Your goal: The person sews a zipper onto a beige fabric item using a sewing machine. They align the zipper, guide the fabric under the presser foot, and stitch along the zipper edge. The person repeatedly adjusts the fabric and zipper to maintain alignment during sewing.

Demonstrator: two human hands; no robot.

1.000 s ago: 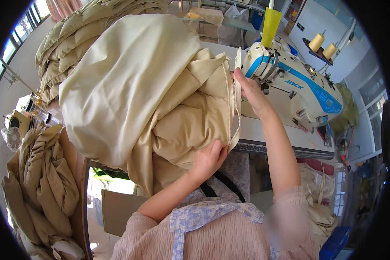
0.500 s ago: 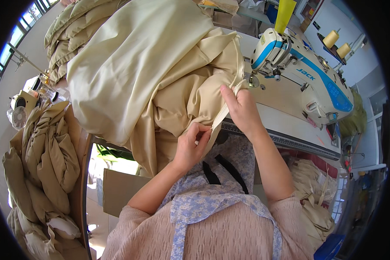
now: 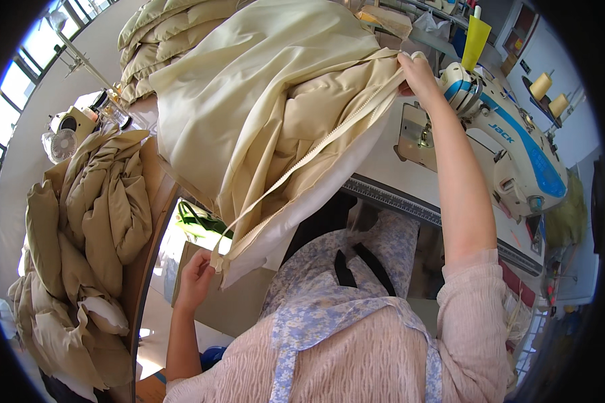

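A beige padded garment (image 3: 316, 121) with a pale smooth lining (image 3: 242, 67) is spread over the sewing table, and its front edge hangs toward me. A cream zipper (image 3: 323, 149) runs along that edge, its two toothed sides lying apart between my hands. My left hand (image 3: 195, 275) is closed on the zipper's lower end, out past the table edge. At the far right, my right hand (image 3: 418, 75) grips the zipper's upper end, close to the sewing machine head. White fabric (image 3: 343, 178) shows below the teeth.
A white and blue sewing machine (image 3: 511, 131) stands on the right, with thread cones (image 3: 543, 85) behind it. More beige garments lie piled at left (image 3: 101, 215) and at the back (image 3: 161, 47). A small fan (image 3: 64, 142) sits at the far left. A ruler strip (image 3: 396, 198) edges the table.
My hands have moved far apart: the left down and leftward, the right up and away. The zipper edge is now stretched out between them, and the view has shifted somewhat.
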